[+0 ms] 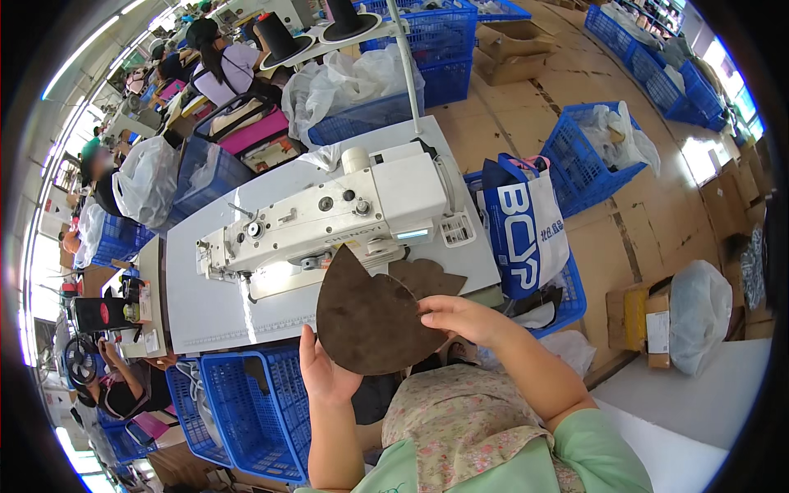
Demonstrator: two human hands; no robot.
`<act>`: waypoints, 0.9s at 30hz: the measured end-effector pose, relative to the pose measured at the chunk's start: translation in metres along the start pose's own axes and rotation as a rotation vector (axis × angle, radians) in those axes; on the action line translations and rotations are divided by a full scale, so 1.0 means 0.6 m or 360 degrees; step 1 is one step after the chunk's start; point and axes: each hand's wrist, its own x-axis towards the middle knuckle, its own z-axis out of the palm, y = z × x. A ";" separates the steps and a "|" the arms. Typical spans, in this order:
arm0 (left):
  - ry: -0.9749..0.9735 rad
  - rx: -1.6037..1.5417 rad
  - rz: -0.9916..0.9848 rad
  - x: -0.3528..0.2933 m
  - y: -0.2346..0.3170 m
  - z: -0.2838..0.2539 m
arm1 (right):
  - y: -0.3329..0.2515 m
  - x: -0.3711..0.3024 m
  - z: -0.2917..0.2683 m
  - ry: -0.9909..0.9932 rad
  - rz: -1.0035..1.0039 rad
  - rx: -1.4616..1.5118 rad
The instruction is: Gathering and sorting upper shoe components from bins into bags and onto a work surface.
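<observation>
A dark brown, suede-like cut piece (362,320), pointed at the top and rounded at the bottom, is held up before the sewing machine. My left hand (330,374) supports its lower left edge, some of the fingers hidden behind it. On the right edge, my right hand (456,316) pinches the piece, thumb and fingers closed. A second brown piece (427,278) lies on the machine table (205,324), partly covered by the held one. Just beyond both stands the white sewing machine (320,205), its needle end toward the left.
Blue crates (255,403) stand below the table's front left edge. To the right, a white and blue bag (522,230) sits in another crate. Black thread cones (279,37) are on a stand behind the machine. Cardboard boxes (633,320) are at far right; other people work at the left.
</observation>
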 end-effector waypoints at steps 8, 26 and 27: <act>-0.0022 0.0042 0.0005 -0.001 0.003 0.003 | -0.002 -0.008 0.001 -0.0157 -0.0080 -0.0020; 0.0144 0.0251 0.0049 -0.011 0.008 -0.010 | 0.023 0.006 0.018 -0.0271 -0.0137 -0.0143; 0.0170 0.0276 0.0047 -0.012 0.008 -0.016 | 0.029 0.007 0.024 -0.0274 -0.0131 -0.0183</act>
